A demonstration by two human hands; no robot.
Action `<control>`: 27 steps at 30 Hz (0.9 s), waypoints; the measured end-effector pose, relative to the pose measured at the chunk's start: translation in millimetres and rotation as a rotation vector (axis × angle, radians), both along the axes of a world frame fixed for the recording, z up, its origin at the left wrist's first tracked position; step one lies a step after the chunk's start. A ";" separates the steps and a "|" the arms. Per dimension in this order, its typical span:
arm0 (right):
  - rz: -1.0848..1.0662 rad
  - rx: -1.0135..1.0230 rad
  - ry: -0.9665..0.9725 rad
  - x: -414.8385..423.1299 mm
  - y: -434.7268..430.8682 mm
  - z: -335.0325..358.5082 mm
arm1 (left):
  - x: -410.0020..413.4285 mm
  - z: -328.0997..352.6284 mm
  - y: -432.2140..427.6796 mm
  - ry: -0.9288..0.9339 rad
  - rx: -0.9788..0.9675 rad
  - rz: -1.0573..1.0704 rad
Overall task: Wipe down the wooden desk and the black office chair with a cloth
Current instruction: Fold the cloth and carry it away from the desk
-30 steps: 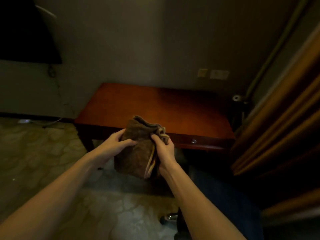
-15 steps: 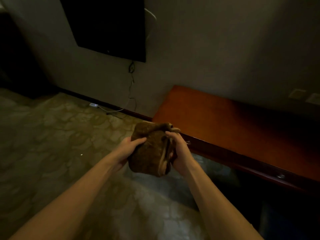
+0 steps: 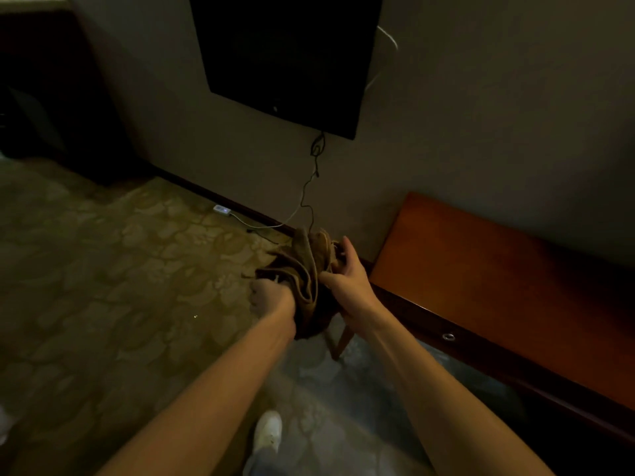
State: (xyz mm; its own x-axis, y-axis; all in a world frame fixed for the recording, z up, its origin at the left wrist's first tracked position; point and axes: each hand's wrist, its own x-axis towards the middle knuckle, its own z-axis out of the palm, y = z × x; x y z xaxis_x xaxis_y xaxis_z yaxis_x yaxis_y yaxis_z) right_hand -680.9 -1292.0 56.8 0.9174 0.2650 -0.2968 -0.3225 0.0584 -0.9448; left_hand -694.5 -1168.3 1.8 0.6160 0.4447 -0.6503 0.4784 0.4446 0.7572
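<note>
The patterned carpet (image 3: 113, 290) covers the floor below a dark wall-mounted screen (image 3: 288, 53), and the wooden desk (image 3: 498, 290) stands against the wall at right. The brown cloth (image 3: 305, 269) is bunched in the air just left of the desk's near corner. The left hand (image 3: 269, 298) grips its lower folds in a closed fist, and the right hand (image 3: 347, 280) holds its right side with curled fingers.

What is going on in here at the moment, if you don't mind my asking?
A person is standing beside the wooden desk, bunching up a brown cloth in both hands. The left hand grips its lower edge and the right hand holds the other side. The cloth is held in the air off the desk's left end, not touching the desktop, so wiping hasn't begun.
</note>
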 end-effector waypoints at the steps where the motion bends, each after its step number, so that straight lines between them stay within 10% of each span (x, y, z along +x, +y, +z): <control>1: -0.034 -0.021 -0.030 14.9 15.9 -5.3 | 17.2 -0.4 14.2 -0.030 0.046 0.061; 14: -0.026 -0.274 -0.435 225.1 189.6 11.4 | 213.0 53.4 192.7 -0.319 -0.045 -0.452; 27: -0.770 -0.183 0.007 406.9 172.9 -19.9 | 445.2 22.2 267.9 -0.231 -0.162 -0.403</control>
